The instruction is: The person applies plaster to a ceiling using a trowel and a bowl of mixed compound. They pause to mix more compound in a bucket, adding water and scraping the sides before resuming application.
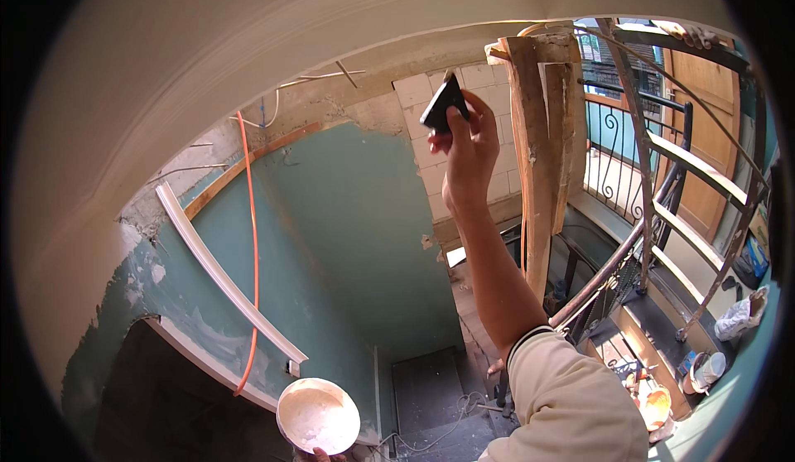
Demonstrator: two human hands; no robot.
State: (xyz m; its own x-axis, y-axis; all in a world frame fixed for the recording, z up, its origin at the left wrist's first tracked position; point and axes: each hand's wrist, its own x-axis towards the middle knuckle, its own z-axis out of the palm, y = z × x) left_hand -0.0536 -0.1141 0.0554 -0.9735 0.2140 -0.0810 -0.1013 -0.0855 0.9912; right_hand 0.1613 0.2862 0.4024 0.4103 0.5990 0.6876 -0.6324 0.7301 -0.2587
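Observation:
My right hand (470, 143), at the end of a raised arm in a beige sleeve, grips a small dark scraper (443, 108) with a flat, roughly triangular shape. A pale smear of what looks like filler sits at its upper tip. The scraper is held up in front of the pale block wall (422, 164); whether it touches anything cannot be made out. Low in the view, my left hand (320, 456) holds a round white bowl (291, 401) from underneath, and only some fingers show. White paste coats the bowl's inside.
A rough wooden post (530, 164) stands close to my right arm. Beyond it are a metal scaffold frame (636, 131) and a spiral-patterned railing (610, 156). An orange hose (252, 255) hangs across white moulding (228, 276). Steps (426, 392) lie far below; buckets (708, 369) stand lower right.

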